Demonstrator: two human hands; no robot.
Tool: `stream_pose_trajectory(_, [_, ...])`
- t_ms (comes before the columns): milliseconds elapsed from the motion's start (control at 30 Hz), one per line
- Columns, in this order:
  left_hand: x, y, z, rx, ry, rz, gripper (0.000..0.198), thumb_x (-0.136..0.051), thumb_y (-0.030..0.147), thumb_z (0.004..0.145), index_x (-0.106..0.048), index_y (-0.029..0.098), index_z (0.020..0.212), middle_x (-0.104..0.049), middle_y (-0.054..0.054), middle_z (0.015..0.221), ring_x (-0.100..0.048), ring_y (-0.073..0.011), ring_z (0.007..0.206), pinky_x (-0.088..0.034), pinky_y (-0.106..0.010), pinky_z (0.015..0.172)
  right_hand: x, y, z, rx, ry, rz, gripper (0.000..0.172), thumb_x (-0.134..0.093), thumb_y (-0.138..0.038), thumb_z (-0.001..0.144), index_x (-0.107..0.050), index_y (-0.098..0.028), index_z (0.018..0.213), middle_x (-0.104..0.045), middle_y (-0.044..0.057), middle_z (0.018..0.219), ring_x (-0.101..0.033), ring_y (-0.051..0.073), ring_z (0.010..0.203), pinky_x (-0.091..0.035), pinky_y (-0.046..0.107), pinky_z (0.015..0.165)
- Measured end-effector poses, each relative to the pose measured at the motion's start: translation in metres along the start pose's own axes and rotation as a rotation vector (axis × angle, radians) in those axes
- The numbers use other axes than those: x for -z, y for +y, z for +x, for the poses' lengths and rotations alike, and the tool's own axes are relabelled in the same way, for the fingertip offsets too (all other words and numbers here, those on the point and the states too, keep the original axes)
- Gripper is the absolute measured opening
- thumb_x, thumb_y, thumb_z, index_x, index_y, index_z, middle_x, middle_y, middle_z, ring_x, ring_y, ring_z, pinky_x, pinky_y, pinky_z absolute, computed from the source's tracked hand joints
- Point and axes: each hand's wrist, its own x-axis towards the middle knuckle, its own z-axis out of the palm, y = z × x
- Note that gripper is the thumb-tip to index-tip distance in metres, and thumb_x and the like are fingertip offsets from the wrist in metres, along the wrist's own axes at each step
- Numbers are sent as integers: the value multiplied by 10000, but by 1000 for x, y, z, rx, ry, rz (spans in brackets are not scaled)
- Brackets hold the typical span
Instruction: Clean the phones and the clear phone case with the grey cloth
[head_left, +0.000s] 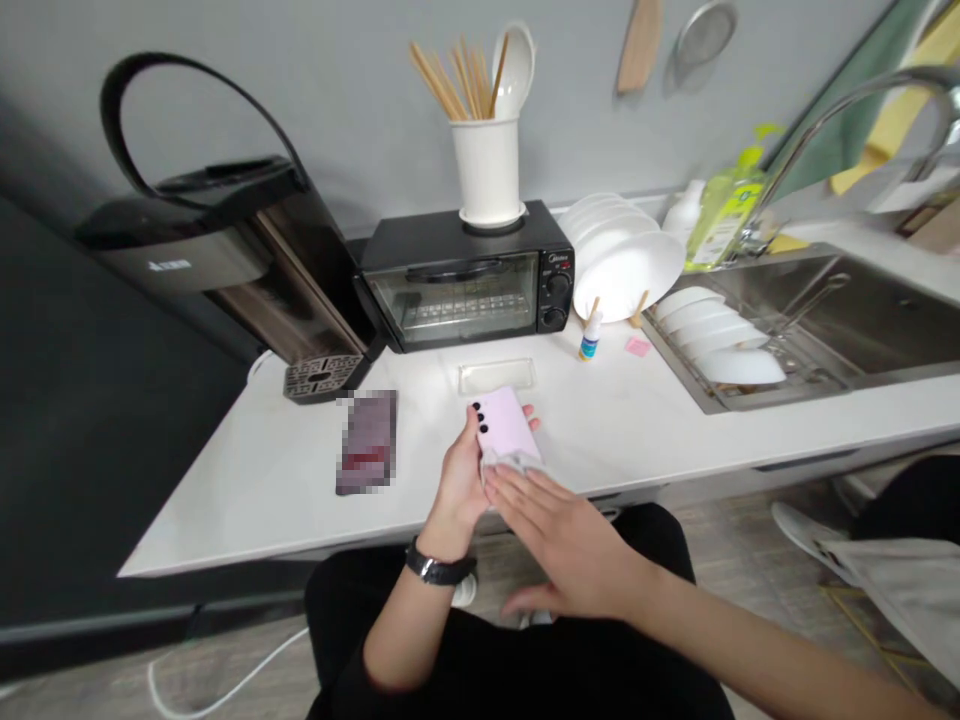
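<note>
A pink phone (508, 422), its back with dark camera lenses facing up, rests in my left hand (459, 482) near the counter's front edge. My left thumb lies along one side and fingertips show at the other. My right hand (566, 535) presses a pale cloth (517, 461) flat on the phone's lower end, with its fingers stretched together over the cloth. Just behind the phone lies a clear, shallow case or tray (496, 377). A small bottle (590, 337) with a blue label and a pink slip (638, 346) are farther back to the right.
On the white counter (285, 500), a blurred-out dark item (367, 442) lies left. Behind stand a black dispenser (277, 270), a toaster oven (465, 285) with a utensil holder (489, 172), and plates (626, 265). A sink (862, 330) with bowls is right. Another person's foot (814, 540) shows lower right.
</note>
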Motion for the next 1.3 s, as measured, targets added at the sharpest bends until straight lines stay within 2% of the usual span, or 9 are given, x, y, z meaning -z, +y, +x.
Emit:
stream_pose_trajectory(200, [-1,-10,-3,-32,43,21,477,-539,396,1062,-629,81,1409,-783,-174,1186,-776,-252,1039,-577,-333,1001,9,11,5,-150,25,-78,1083,-517,-779,938,-236,-8,1646,-254,248,1699,-211,342,1609,-248,568,1302])
stream_pose_trajectory(367, [4,-8,-7,-8,82,121,632,-442,541,1067,-657,15,1344,-799,-217,1057,-790,-255,794,-633,-337,780,-8,-1,-1,49,-22,4,1076,-528,-748,958,-165,-23,1665,-245,201,1717,-161,280,1625,-224,464,1324])
stream_pose_trajectory(433, [6,-7,-7,23,72,123,634,-453,551,1060,-668,15,1322,-802,-218,1027,-788,-261,768,-633,-341,747,-9,1,-2,25,-26,-8,1063,-526,-743,961,-162,-38,1669,-260,196,1713,-187,278,1619,-252,473,1315])
stream_pose_trajectory(567, [5,-10,-6,-17,37,10,437,-532,385,1063,-663,88,1354,-810,-159,1071,-798,-238,891,-616,-311,872,-3,9,5,-141,46,-71,1130,-552,-781,919,-199,4,1650,-232,268,1698,-197,351,1611,-256,577,1296])
stream_pose_trajectory(733, [8,-1,-6,7,18,22,546,-458,488,1073,-680,55,1320,-799,-206,1075,-791,-289,985,-605,-364,922,-1,3,2,92,-76,28,1048,-556,-756,940,-235,-67,1661,-304,189,1699,-237,280,1607,-247,478,1316])
stream_pose_trajectory(867, [5,-1,-4,33,27,20,442,-487,418,1077,-700,81,1268,-807,-165,1054,-786,-253,995,-586,-325,944,-3,6,3,-67,22,-46,1096,-512,-807,921,-258,-25,1645,-297,255,1680,-260,352,1593,-273,593,1284])
stream_pose_trajectory(1033, [7,5,2,79,-24,41,627,-348,549,1087,-644,71,1366,-804,-182,1050,-784,-292,982,-580,-402,959,-4,11,-3,112,-53,7,1001,-513,-764,955,-266,-96,1658,-363,172,1678,-298,279,1586,-304,498,1292])
stream_pose_trajectory(1167, [14,1,5,133,-91,37,580,-420,518,1079,-657,55,1336,-808,-174,994,-790,-263,872,-586,-369,921,-3,19,-4,-19,54,-66,956,-519,-720,979,-254,-108,1665,-381,200,1660,-336,334,1566,-314,598,1265])
stream_pose_trajectory(1300, [11,0,5,178,-107,10,639,-338,538,1092,-642,44,1360,-798,-202,1052,-785,-295,987,-577,-392,964,1,24,-2,126,-28,-22,952,-532,-711,980,-258,-106,1663,-403,175,1654,-389,294,1544,-337,511,1276])
